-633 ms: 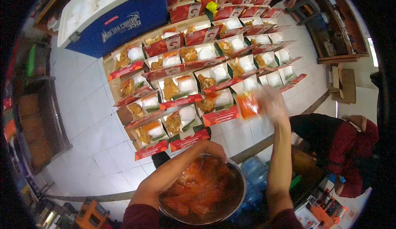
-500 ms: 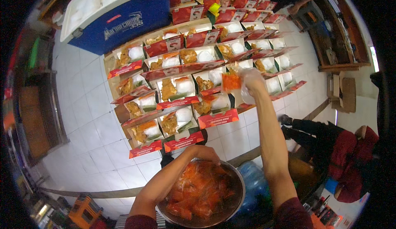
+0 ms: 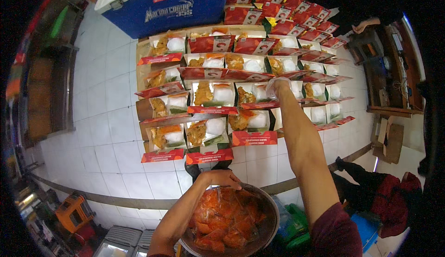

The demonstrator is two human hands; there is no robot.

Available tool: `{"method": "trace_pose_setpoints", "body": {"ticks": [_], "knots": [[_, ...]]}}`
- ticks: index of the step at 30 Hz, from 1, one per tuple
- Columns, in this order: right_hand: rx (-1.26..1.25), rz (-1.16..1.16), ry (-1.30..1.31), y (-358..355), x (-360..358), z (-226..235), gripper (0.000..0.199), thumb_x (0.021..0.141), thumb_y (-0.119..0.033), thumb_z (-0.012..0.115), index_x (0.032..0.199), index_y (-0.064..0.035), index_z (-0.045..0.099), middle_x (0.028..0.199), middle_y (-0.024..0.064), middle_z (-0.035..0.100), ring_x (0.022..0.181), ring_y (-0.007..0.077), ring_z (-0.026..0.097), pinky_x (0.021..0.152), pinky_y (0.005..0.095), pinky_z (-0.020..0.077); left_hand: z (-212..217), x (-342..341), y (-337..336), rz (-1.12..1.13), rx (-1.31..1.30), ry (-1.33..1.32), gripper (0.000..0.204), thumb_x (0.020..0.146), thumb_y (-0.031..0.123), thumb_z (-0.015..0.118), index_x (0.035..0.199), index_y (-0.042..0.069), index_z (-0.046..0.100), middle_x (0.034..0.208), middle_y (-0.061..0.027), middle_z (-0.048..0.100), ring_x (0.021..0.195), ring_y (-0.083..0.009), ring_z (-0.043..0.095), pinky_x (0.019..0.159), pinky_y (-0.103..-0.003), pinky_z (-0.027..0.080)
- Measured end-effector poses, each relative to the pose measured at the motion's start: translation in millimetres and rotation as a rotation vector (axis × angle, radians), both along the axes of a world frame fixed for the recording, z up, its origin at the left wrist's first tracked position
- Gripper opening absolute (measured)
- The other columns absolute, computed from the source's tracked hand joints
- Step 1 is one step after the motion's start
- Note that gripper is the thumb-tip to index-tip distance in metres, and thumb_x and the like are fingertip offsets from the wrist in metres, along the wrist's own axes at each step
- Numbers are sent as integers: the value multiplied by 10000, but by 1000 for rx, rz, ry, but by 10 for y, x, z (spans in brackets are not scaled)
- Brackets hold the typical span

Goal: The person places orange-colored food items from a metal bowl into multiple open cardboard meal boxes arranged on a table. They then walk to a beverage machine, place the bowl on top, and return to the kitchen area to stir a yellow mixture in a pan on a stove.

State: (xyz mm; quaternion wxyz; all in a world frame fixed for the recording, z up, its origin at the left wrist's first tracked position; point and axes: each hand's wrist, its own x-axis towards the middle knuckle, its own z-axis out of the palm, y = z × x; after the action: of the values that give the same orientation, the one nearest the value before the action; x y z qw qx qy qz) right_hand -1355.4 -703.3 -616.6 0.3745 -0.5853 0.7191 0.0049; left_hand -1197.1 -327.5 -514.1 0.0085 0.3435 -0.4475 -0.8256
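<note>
My left hand (image 3: 221, 178) curls over the far rim of a round metal bowl (image 3: 274, 209), holding it close to me. The bowl is full of clear sachets of orange-red sauce (image 3: 225, 217). My right hand (image 3: 280, 88), in a clear plastic glove, reaches down into one of the open meal boxes in the middle rows. Its fingers are hidden, and no sachet shows in it. Next to it, a box holds fried chicken (image 3: 245, 96) and a white wrapped rice mound (image 3: 260, 91). A neighbouring box to the left has chicken, rice (image 3: 221, 94) and a green leaf piece.
Rows of open red-flapped boxes (image 3: 255, 138) cover the table. A blue cooler (image 3: 167, 14) with white bundles stands at the far left. Another person's hand (image 3: 366, 24) shows at far right. A cardboard box (image 3: 389, 139) and a green bag (image 3: 299, 220) lie to the right.
My right hand, which held an orange-red sachet above the boxes, is now lower in a box, and the sachet is out of sight. The other person's hand has withdrawn from the far boxes. The view has shifted.
</note>
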Motion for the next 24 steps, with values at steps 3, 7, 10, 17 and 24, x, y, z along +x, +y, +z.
{"method": "trace_pose_setpoints", "body": {"ticks": [3,7,10,17,24], "knots": [[-15,171,210,-69,12,-293,260,846,-243,602,1011,-68,698,1033,100,668,944,231,638,785,362,508,-10,20,51,17,8,-19,477,838,423,667,1140,53,680,1035,-82,708,929,-156,628,852,-294,465],[-64,379,536,-163,-147,-757,294,835,-284,627,1041,-92,712,1097,92,683,1013,231,656,835,355,519,-121,-2,147,64,11,22,490,838,436,661,1143,53,677,1035,-84,708,940,-162,632,850,-295,464],[-77,619,675,-254,-342,-1044,322,855,-297,599,1113,-126,686,1145,72,674,1029,240,649,843,396,516,-227,-37,180,71,17,62,491,839,435,658,1143,50,675,1035,-88,708,945,-170,635,851,-296,464],[-15,263,539,-312,-107,-1263,391,789,-365,659,1132,-179,687,1182,76,653,1078,222,631,919,337,484,-251,-73,135,48,16,91,472,849,411,651,1140,40,671,1048,-100,706,940,-177,637,855,-305,468],[-390,395,166,404,-126,637,339,824,-380,599,883,-54,674,772,129,655,706,268,621,659,388,448,-303,-112,76,-59,-2,42,510,851,478,654,1201,106,652,1085,-92,699,946,-188,639,827,-331,492]]}}
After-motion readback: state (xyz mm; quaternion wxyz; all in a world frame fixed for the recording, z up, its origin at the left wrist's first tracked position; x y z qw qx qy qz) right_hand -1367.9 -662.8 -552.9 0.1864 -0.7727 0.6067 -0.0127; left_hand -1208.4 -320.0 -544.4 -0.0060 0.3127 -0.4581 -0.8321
